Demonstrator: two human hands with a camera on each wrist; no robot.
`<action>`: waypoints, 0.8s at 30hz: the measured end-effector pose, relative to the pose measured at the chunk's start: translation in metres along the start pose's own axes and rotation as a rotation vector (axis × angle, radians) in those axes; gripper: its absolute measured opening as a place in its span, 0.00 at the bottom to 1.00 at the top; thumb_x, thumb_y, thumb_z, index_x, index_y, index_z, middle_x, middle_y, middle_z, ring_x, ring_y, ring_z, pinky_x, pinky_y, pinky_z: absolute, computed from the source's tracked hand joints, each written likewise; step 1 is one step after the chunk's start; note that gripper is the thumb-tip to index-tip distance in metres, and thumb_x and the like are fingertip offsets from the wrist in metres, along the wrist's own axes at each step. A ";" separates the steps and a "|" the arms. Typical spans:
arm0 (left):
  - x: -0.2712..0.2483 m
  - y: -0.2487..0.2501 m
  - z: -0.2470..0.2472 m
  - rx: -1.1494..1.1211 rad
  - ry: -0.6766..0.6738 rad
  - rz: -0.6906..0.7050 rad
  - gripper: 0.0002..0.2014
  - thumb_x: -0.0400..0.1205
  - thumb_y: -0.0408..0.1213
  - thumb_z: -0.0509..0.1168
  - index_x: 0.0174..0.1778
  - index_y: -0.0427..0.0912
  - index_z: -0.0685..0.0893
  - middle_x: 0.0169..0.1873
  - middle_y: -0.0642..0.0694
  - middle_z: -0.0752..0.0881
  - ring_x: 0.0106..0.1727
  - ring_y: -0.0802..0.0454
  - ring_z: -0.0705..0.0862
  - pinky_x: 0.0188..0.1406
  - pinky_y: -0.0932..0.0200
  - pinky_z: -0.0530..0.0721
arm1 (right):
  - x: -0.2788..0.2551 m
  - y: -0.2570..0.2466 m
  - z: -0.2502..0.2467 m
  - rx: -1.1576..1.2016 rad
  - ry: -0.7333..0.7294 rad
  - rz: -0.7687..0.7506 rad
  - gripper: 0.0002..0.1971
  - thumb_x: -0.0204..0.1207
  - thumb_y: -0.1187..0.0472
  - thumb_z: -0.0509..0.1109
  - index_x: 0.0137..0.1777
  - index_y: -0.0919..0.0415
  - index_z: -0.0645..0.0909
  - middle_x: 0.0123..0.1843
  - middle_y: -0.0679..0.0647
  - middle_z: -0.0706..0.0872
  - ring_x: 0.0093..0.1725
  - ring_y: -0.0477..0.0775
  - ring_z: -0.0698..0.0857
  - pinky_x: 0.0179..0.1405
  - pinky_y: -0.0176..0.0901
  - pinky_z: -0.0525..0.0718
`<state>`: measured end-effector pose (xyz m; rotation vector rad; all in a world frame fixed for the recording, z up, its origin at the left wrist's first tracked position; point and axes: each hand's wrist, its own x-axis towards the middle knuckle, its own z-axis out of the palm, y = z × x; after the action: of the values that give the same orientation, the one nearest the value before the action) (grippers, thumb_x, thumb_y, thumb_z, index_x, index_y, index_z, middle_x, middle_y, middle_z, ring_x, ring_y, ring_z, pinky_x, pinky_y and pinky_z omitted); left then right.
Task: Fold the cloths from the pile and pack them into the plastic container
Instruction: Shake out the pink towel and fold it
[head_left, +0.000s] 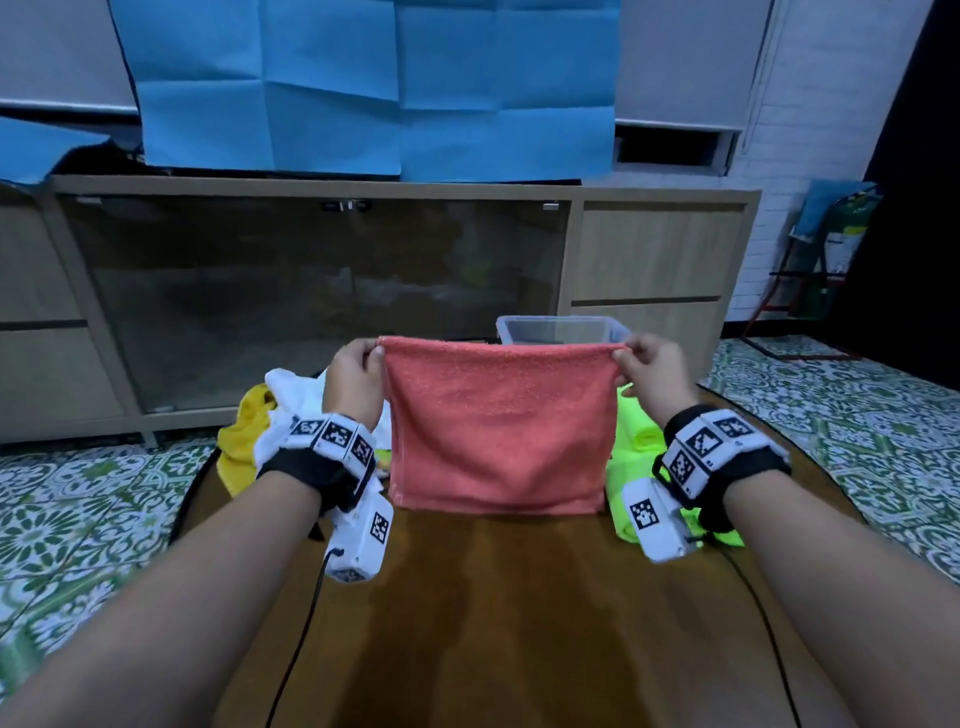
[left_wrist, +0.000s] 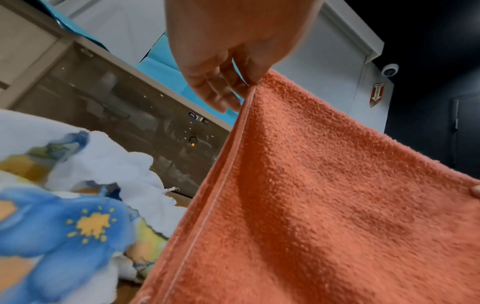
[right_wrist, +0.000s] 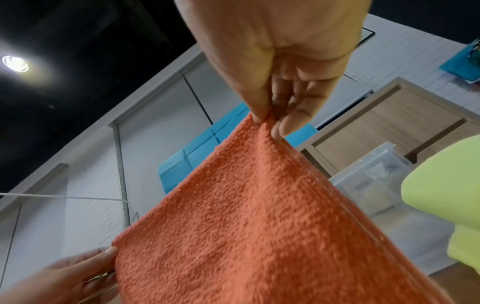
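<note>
A person's two forearms reach forward over a brown wooden table (head_left: 519, 623), each wrist strapped with a black band carrying white blocks printed with black-and-white square markers. Between the hands hangs an orange towel (head_left: 498, 426), stretched flat by its top edge and held up above the table, its lower edge hanging just above or at the tabletop. The left hand (head_left: 353, 384) pinches the towel's top left corner between thumb and fingers; the right hand (head_left: 649, 371) pinches the top right corner the same way. In the left wrist view the fingers (left_wrist: 221, 86) close on the hemmed side edge, and the towel looks doubled there, two layers meeting along the hem. In the right wrist view the fingertips (right_wrist: 283, 125) nip the corner to a point.

Behind the towel, toward the right, a clear plastic container (head_left: 561, 330) stands on the table's far side with its top open; what it holds cannot be made out. Left of the towel lies a pile of cloths (head_left: 270, 415), white and yellow, one with a blue flower print (left_wrist: 64, 226). Right of the towel lies a bright green cloth (head_left: 639, 431). Beyond the table stands a low wooden cabinet (head_left: 654, 249) with dark glass doors, and blue paper sheets (head_left: 363, 83) hang on the wall above it. The floor is green and white patterned tile
</note>
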<state>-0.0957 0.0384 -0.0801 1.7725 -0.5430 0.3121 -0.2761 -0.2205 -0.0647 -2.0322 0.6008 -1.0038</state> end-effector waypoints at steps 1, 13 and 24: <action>0.002 -0.001 0.003 -0.018 0.019 -0.015 0.13 0.86 0.34 0.55 0.58 0.34 0.82 0.53 0.37 0.86 0.56 0.42 0.83 0.59 0.50 0.81 | 0.002 0.003 0.004 0.029 0.011 -0.005 0.16 0.81 0.70 0.61 0.35 0.52 0.75 0.30 0.50 0.80 0.20 0.33 0.80 0.22 0.25 0.78; 0.001 0.007 -0.010 -0.317 -0.256 -0.216 0.10 0.87 0.33 0.53 0.44 0.41 0.78 0.33 0.43 0.78 0.32 0.52 0.78 0.37 0.55 0.80 | -0.012 -0.020 -0.001 0.505 -0.091 0.215 0.11 0.79 0.71 0.55 0.44 0.64 0.80 0.24 0.47 0.79 0.21 0.42 0.77 0.24 0.33 0.75; -0.049 -0.035 -0.036 0.655 -1.322 -0.764 0.13 0.85 0.37 0.58 0.40 0.37 0.82 0.25 0.46 0.88 0.27 0.54 0.88 0.29 0.63 0.84 | -0.057 0.026 0.006 -0.732 -1.408 0.787 0.15 0.77 0.55 0.62 0.39 0.66 0.84 0.32 0.58 0.90 0.29 0.49 0.88 0.30 0.36 0.81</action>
<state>-0.1168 0.0892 -0.1231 2.5152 -0.6152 -1.4592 -0.3060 -0.1943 -0.1131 -2.1306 0.8394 1.2152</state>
